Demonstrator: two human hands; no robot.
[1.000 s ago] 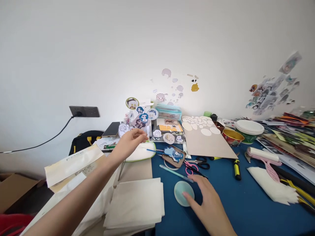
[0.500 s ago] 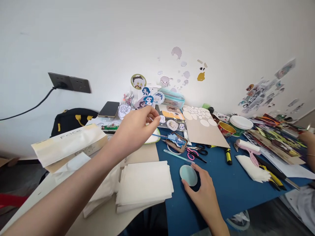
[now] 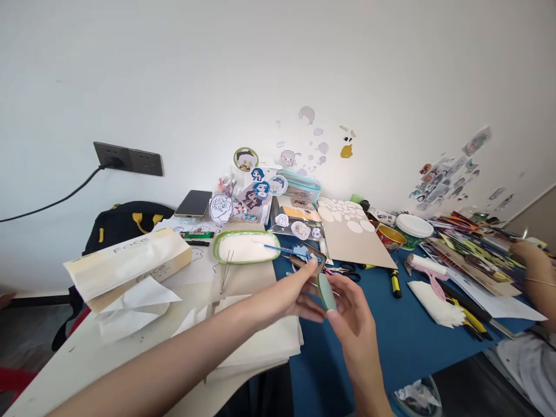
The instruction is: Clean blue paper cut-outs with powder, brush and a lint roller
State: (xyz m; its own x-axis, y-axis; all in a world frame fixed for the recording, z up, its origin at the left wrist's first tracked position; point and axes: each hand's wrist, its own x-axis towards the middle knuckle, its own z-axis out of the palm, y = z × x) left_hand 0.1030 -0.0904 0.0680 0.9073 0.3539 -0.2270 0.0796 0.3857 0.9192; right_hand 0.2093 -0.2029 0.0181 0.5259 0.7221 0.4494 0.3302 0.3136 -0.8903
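Note:
A round pale green disc (image 3: 326, 293) is tilted up on its edge above the blue mat. My right hand (image 3: 355, 313) grips it between thumb and fingers. Beside the disc on its left, my left hand (image 3: 297, 292) has its fingers apart, holding nothing. Under my left forearm lies a stack of white tissues (image 3: 260, 341). Behind the hands, a brown tray (image 3: 322, 264) holds blue cut pieces, and a green-rimmed dish (image 3: 247, 262) contains white material. A blue brush (image 3: 282, 249) rests across the dish's right rim.
A Face tissue box (image 3: 130, 260) stands at left. Beige board (image 3: 365, 243), scissors (image 3: 347, 271), a yellow cutter (image 3: 395, 284) and a pink roller (image 3: 430, 272) lie to the right. Another person's arm (image 3: 538, 278) is at the far right.
My left hand has come down and right to beside the disc. My right hand has lifted the disc from the mat and tilted it upright. The view has shifted slightly.

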